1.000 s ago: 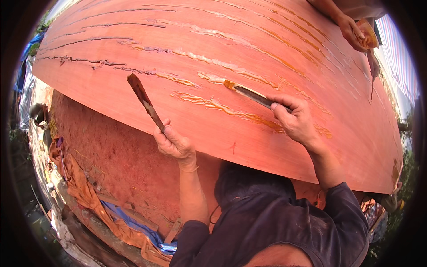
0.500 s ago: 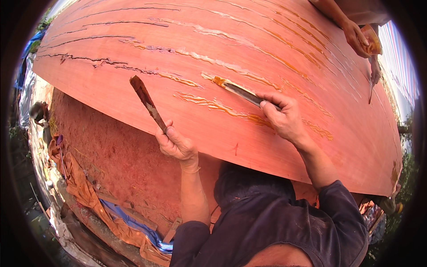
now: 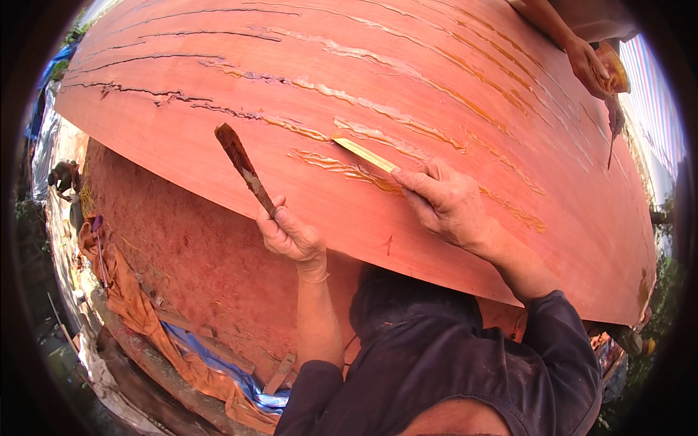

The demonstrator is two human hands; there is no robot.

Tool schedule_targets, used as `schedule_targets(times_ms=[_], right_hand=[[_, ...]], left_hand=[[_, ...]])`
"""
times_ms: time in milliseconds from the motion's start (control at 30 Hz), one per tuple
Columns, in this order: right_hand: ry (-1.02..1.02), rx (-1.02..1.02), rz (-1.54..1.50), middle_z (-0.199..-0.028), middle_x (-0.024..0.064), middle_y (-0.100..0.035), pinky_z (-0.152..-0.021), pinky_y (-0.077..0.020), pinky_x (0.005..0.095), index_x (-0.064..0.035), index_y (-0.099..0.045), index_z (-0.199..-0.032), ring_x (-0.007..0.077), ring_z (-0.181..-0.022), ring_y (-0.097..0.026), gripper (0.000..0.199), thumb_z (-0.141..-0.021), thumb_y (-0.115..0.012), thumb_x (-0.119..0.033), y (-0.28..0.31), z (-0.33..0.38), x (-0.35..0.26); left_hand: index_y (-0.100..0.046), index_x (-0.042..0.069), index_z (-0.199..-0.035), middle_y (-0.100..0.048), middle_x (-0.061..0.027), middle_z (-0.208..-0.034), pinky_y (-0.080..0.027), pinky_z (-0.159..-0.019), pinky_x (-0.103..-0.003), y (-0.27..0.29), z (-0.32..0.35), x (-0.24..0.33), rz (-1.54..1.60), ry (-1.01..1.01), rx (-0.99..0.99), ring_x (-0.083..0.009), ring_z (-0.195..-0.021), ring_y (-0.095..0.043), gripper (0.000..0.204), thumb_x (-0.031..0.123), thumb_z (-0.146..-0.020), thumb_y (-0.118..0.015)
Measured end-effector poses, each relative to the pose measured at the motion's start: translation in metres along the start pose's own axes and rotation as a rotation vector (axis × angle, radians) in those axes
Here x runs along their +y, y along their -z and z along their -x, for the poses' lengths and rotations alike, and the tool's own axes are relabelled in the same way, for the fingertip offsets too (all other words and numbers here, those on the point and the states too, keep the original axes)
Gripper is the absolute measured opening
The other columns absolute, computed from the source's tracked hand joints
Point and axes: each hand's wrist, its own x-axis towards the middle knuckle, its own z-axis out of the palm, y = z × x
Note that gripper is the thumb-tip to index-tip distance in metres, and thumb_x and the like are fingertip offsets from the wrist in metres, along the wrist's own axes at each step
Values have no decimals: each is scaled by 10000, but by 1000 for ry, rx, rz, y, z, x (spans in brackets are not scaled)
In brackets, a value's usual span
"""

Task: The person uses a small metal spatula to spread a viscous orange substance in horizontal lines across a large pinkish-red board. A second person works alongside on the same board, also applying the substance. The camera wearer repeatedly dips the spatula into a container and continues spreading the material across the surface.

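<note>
Between the left hand [image 3: 292, 236] and the right hand [image 3: 454, 207] there's a lane, running over the smooth red panel [image 3: 349, 221], with the dark shirt [image 3: 443, 349] blocking the approach from below! On its left, a tilted dark stick [image 3: 243, 167] stands guard; on its right, a pale strip [image 3: 367, 156] slants in, its tip down by an amber streak [image 3: 302, 128]. Beyond the right hand, room opens up and across, until a co-worker's hand [image 3: 587, 69] and tub [image 3: 614, 67] crowd the upper right.
</note>
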Motion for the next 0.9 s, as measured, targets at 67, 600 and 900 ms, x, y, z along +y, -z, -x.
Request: schedule_targets(times_ms=[67,600,900], right_hand=[[59,-43,105,-772,94,-527,-528,-473,350,-112,-694,-1234,239,-639,-566,446,-804,-718,3,0,3,-2],[141,-69,219,-794,92,-518,-474,-456,351,-150,-686,-1205,233,-630,-582,398,-818,-714,-61,17,-6,-2],[119,-273,272,-795,103,-521,-487,-453,381,-142,-687,-1183,251,-619,-578,315,-874,-693,-79,43,-4,-1]], left_hand=[[-613,-24,-1028,-639,-107,-904,-509,-745,-332,0,1,-1,9,3,-10,-211,-813,-624,259,181,-1059,-457],[-609,-33,-1034,-652,-112,-890,-512,-741,-334,0,-3,5,-93,-2,-34,-216,-795,-627,260,182,-1056,-464],[-604,-40,-1025,-651,-114,-891,-507,-739,-330,-1,-4,7,-74,-25,-39,-215,-798,-622,261,170,-1057,-452]])
